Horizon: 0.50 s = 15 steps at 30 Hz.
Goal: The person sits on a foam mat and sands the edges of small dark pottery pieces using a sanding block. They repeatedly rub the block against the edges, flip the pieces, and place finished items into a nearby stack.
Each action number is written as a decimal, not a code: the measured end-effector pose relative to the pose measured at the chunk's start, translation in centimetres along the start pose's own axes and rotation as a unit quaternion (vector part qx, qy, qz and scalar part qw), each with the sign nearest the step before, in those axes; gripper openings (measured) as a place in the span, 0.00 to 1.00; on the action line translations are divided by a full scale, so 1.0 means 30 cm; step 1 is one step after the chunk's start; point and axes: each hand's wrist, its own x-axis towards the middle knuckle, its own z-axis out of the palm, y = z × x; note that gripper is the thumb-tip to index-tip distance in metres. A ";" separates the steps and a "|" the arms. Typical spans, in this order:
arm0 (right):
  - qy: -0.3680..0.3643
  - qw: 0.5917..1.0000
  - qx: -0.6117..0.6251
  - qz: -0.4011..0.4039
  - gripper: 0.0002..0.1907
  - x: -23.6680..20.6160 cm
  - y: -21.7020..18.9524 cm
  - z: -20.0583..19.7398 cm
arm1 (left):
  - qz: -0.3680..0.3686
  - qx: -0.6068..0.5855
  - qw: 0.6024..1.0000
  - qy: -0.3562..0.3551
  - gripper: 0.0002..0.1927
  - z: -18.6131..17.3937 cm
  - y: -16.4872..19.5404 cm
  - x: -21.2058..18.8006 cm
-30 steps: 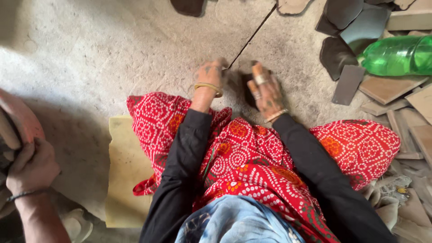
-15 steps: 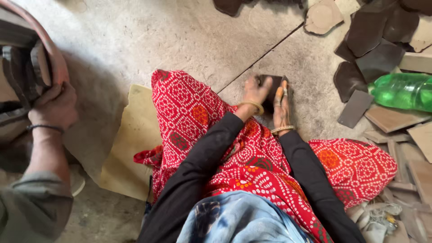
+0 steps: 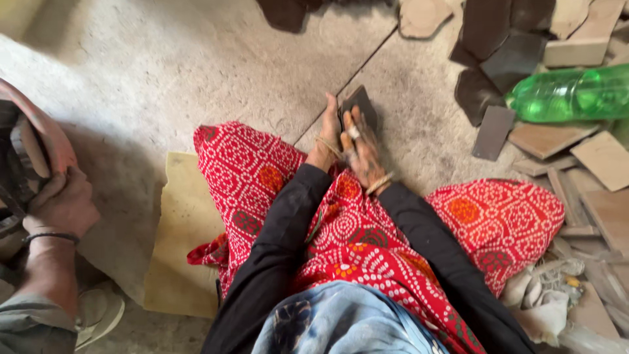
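1. A person sits on a dusty stone floor (image 3: 196, 78), seen from above, with red patterned cloth (image 3: 367, 229) over the lap and black sleeves reaching forward.
2. Both hands meet on a small dark slab (image 3: 362, 103), held on edge against the floor just past the knees.
3. The left hand (image 3: 329, 134) curls its fingers around the slab's left side; the right hand (image 3: 360, 147) lays its fingers flat along the face, pressing it down.
4. The step in hand looks like rubbing or shaping the slab against the floor (a judgement from the grip); the next stroke would call for firm, even pressure from both hands.
5. A green plastic bottle (image 3: 570, 92) lies on its side at upper right, among dark and tan tile pieces (image 3: 491, 131); no label can be seen.
6. At the left edge, another person's hand (image 3: 62, 206) grips a rounded object.
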 end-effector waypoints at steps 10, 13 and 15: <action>-0.042 0.990 -0.127 -0.044 0.35 0.019 -0.016 -0.041 | 0.035 -0.007 0.990 -0.137 0.49 0.009 0.008 -0.033; -0.014 0.991 -0.129 0.023 0.35 0.052 -0.007 -0.076 | 0.019 0.036 0.994 -0.101 0.50 0.024 0.006 -0.048; -0.003 0.990 -0.137 0.039 0.35 0.064 -0.003 -0.082 | -0.020 0.008 0.995 -0.095 0.53 0.024 0.004 -0.047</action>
